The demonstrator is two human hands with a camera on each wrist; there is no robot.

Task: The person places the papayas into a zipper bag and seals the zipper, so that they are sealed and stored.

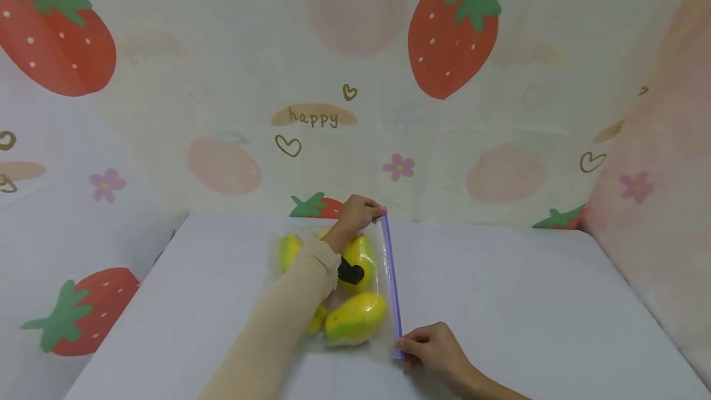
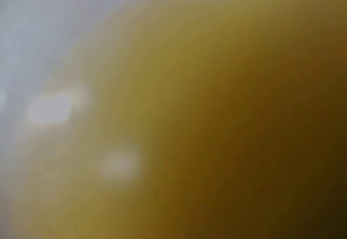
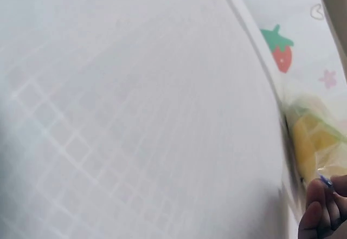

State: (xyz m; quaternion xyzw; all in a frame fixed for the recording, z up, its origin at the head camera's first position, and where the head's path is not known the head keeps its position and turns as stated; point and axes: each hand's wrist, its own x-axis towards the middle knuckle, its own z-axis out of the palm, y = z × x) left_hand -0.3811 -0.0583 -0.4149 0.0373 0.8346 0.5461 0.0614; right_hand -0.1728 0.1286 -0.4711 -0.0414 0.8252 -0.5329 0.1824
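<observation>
A clear zip bag [image 1: 389, 301] with a purple zip strip [image 1: 392, 264] along its right side lies on the white table. Inside it are several yellow-green mangoes [image 1: 355, 320], partly covered by the left forearm. My left hand [image 1: 357, 215] pinches the far end of the strip. At the near end, my right hand [image 1: 436, 350] pinches the strip's corner between thumb and fingers. The right wrist view shows the right hand [image 3: 325, 206] gripping a bit of the purple strip, the bagged fruit [image 3: 312, 141] behind it. A blurred yellow mango [image 2: 162, 114] fills the left wrist view.
The white tabletop [image 1: 528, 307] stretches out on both sides of the bag. Behind it stands a backdrop [image 1: 333, 159] printed with strawberries, flowers and hearts, which continues along the left and right sides. A black camera strap [image 1: 351, 271] is on the left wrist.
</observation>
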